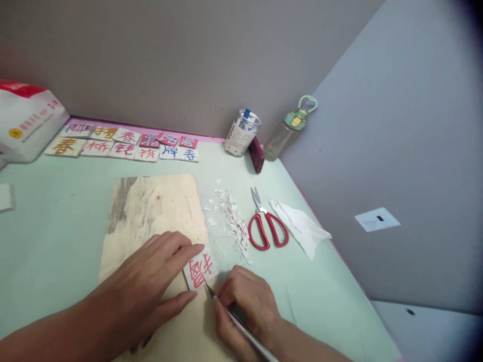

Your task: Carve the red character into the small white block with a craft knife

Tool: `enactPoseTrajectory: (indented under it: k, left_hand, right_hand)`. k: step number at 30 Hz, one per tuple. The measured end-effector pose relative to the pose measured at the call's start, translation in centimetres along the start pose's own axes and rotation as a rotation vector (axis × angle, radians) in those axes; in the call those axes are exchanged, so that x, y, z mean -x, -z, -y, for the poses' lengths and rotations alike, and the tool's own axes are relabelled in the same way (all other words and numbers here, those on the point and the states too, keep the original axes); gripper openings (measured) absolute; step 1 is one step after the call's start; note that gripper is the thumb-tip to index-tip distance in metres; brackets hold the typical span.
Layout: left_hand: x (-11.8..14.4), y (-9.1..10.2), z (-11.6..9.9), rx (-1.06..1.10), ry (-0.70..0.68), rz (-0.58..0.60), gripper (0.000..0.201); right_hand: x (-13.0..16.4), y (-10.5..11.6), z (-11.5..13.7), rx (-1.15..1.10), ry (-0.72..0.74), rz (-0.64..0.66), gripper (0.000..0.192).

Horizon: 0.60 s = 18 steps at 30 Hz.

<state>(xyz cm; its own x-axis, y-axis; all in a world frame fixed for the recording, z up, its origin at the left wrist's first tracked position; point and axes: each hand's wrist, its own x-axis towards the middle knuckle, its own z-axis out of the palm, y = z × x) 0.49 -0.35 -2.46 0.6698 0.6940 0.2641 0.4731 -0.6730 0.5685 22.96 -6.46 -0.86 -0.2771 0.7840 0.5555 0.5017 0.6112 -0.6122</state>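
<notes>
Red-marked tile: lay at the 3 o'clock edge of the wooden board, which probably shielded the counter from the blade.
Left hand: reached in from 9 o'clock, fingers parted about the tile, index along the upper edge and thumb by the lower corner, seemingly to stop it slipping.
Right hand: fingers narrowed around the slim knife like a pen, likely for fine control; its tip met the tile's 5 o'clock edge.
Shavings: heaped at 1 o'clock, perhaps to leave the board usable.
Scissors: rested at 2 o'clock, beyond the shavings.
Lettered tiles: stood rowed at 11 o'clock, apparently set apart from the cutting.
</notes>
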Motion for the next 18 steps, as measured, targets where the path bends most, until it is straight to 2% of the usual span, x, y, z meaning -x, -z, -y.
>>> enactPoseTrajectory:
  k: [4,9,15,18]
  left_hand:
    - [-0.08,0.16,0.19,-0.011,-0.013,-0.003,0.049]
    - [-0.22,0.29,0.34,-0.019,-0.047,0.011,0.050]
    - [-0.13,0.06,0.01,0.017,-0.006,-0.002,0.047]
    - [-0.07,-0.01,0.04,0.021,-0.003,-0.001,0.047]
  right_hand:
    - [-0.02,0.24,0.27,0.005,-0.072,0.034,0.023]
    - [0.09,0.17,0.16,-0.011,-0.045,-0.002,0.023]
    - [0.11,0.55,0.43,-0.019,-0.138,0.096,0.021]
    - [0.09,0.45,0.37,-0.014,-0.097,0.064,0.021]
